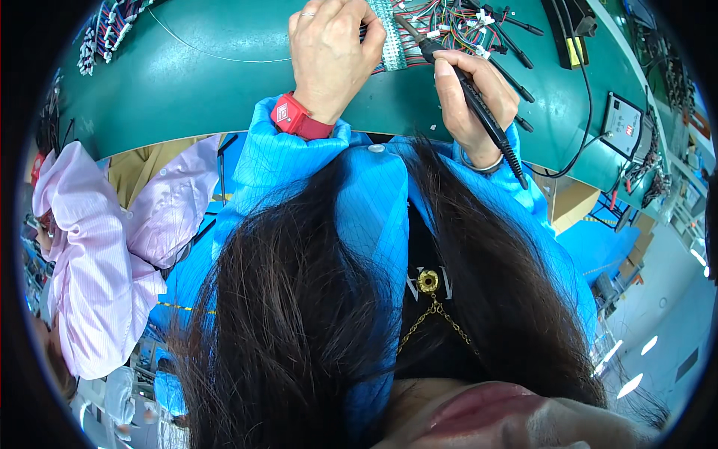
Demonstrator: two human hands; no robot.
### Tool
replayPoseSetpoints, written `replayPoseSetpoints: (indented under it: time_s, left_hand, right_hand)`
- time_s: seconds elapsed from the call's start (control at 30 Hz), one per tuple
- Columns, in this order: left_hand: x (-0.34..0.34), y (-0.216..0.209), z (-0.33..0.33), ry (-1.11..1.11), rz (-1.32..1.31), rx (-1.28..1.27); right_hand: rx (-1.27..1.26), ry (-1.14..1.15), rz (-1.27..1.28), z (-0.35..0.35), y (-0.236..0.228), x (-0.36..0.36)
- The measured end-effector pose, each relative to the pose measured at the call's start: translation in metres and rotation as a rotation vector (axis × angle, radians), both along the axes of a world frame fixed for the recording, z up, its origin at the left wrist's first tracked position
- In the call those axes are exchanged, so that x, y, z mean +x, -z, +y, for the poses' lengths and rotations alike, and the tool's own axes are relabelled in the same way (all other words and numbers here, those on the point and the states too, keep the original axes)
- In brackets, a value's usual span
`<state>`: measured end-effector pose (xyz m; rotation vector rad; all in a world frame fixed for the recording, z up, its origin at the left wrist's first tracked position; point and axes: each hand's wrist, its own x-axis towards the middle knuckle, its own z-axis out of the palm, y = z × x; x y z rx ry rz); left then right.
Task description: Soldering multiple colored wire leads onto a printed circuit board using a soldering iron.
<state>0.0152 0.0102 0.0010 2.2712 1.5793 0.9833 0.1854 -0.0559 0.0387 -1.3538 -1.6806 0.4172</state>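
Observation:
My right hand (471,101) grips a soldering iron (476,96) like a pen, and its tip points up at a strip of small pale-green circuit boards (390,41). To the left of that strip my left hand (329,63) is closed, with its fingers bent down over the work. A thin silvery solder wire (224,57) runs across the table into the left hand, though the fingertips hide its end. Coloured wires with white connectors (456,26) spread to the right of the boards. Some end in black, rod-like parts (516,80) beside my right hand.
A black stand with a yellow block (574,52) is at the upper right. The iron's cable leads toward a grey control box (624,126) on the green table (194,90). Bundled wires (112,30) lie at the far left. A person in a pink coat (97,254) is to my left.

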Motion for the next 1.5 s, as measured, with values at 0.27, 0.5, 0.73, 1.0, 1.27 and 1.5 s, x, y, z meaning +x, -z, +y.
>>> replayPoseSetpoints:
  time_s: [0.27,0.5,0.73,1.0,1.27,1.5]
  left_hand:
    - [-0.001,0.002,-0.002,-0.056,-0.021,0.078]
    - [-0.009,0.007,-0.001,0.046,-0.124,0.097]
    - [-0.008,0.000,-0.004,0.003,-0.075,-0.006]
    - [-0.017,0.018,-0.017,-0.067,-0.215,0.056]
    - [0.042,-0.010,-0.002,-0.313,-0.946,0.517]
    - [0.022,-0.010,-0.018,-0.084,-0.152,0.370]
  right_hand:
    - [0.040,-0.038,-0.024,-0.002,-0.006,0.003]
    - [0.061,-0.070,-0.003,-0.015,-0.020,-0.001]
    - [0.089,-0.057,0.074,-0.023,-0.023,-0.001]
    - [0.099,0.143,0.299,-0.025,-0.022,0.007]
    - [0.008,0.292,0.736,-0.014,-0.017,0.018]
    - [0.042,0.267,0.757,-0.015,-0.015,0.023]
